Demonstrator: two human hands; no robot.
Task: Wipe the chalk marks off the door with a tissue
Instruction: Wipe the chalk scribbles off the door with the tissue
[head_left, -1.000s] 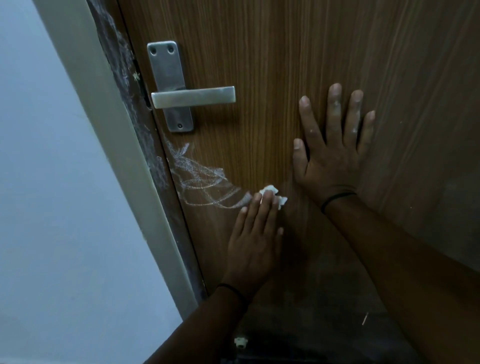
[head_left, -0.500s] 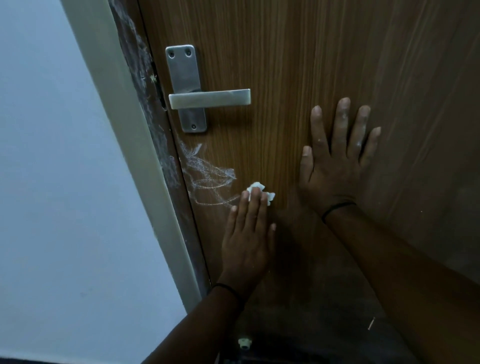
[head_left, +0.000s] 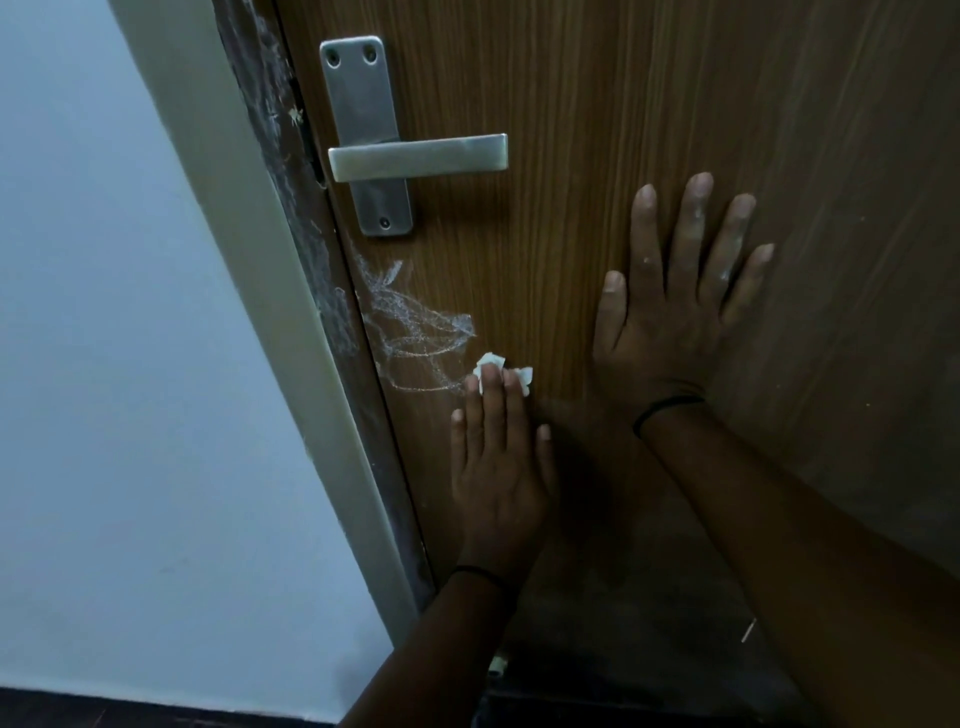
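White chalk scribbles (head_left: 415, 327) cover the brown wooden door (head_left: 649, 93) just below the handle, close to its left edge. My left hand (head_left: 496, 462) lies flat on the door and presses a small white tissue (head_left: 491, 366) under its fingertips, at the lower right end of the scribbles. To the right, my right hand (head_left: 675, 301) rests flat on the wood with fingers spread and nothing in it; chalk dust shows on its fingers.
A metal lever handle (head_left: 418, 156) on a steel plate sits above the marks. The dark door edge (head_left: 306, 228) is chalk-smeared too, beside a pale frame (head_left: 249, 270) and a white wall (head_left: 104, 364). A small white object (head_left: 496, 665) lies near the floor.
My left hand has slid the tissue leftward along the door into the scribbles' right end, and that end looks fainter. My right hand stays planted; the camera has shifted slightly.
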